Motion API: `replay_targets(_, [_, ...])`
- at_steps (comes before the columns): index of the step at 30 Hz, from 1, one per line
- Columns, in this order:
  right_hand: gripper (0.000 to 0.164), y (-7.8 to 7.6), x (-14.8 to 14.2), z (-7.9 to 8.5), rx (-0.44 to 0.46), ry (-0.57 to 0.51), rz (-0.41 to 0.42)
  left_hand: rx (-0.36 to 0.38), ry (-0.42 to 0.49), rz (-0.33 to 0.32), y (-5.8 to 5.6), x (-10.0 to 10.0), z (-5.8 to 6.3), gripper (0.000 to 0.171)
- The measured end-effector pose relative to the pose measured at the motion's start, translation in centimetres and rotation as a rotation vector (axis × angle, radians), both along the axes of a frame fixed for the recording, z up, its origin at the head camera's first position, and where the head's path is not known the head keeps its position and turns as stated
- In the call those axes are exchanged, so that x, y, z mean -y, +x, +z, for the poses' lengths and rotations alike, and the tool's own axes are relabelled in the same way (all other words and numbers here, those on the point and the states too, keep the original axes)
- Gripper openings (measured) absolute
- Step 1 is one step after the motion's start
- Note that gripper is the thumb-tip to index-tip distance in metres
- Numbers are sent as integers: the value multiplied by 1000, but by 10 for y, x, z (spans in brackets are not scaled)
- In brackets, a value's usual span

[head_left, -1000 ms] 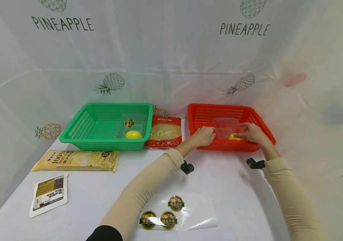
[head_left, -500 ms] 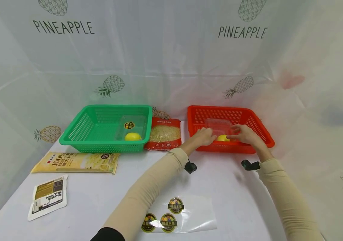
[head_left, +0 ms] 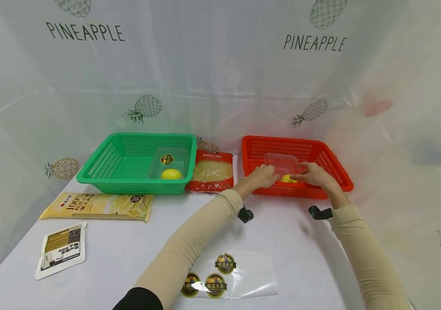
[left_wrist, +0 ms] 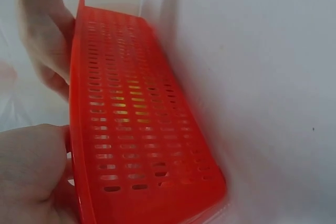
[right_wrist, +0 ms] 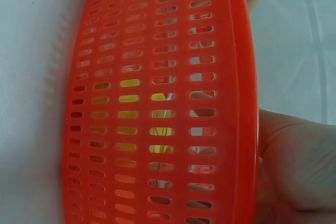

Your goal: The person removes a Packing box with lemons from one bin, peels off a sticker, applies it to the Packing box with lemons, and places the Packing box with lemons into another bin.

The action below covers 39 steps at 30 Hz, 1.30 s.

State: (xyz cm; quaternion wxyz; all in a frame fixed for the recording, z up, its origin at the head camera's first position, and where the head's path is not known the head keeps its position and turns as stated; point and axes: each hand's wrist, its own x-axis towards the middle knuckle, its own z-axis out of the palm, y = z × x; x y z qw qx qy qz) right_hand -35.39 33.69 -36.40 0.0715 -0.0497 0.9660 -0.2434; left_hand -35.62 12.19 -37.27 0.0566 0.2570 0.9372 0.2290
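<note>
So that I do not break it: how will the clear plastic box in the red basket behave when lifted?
The clear plastic box is probably light, since its see-through walls look thin. Those same walls may flex when squeezed, rather than stay stiff.

I read "PINEAPPLE" printed twice on the curtain, "100%" on the yellow packet, and "精品水果" on a round sticker.
</note>
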Motion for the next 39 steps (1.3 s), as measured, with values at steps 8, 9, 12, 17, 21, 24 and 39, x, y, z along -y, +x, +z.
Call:
replay_targets(8, [72, 2, 3, 2, -16, -21, 11, -1, 33, 53, 1, -2, -1, 34])
replay_targets(9, [72, 2, 3, 2, -20, -26, 14, -3, 41, 56, 2, -2, -1, 34])
replay_targets(12, [73, 3, 4, 3, -26, -37, 14, 3, 66, 55, 1, -1, -3, 37])
replay_targets(17, [73, 4, 4, 5, -34, -41, 2, 5, 130, 45, 0, -1, -7, 44])
replay_targets(21, [74, 6, 3, 8, -62, -42, -7, -8, 197, 33, 0, 1, -6, 48])
replay_targets(24, [75, 7, 3, 13, -84, -45, -13, 1, 267, 38, 2, 3, -4, 48])
replay_targets(39, [76, 20, 11, 42, -126, -67, 6, -45, 533, 96, 0, 19, 2, 43])
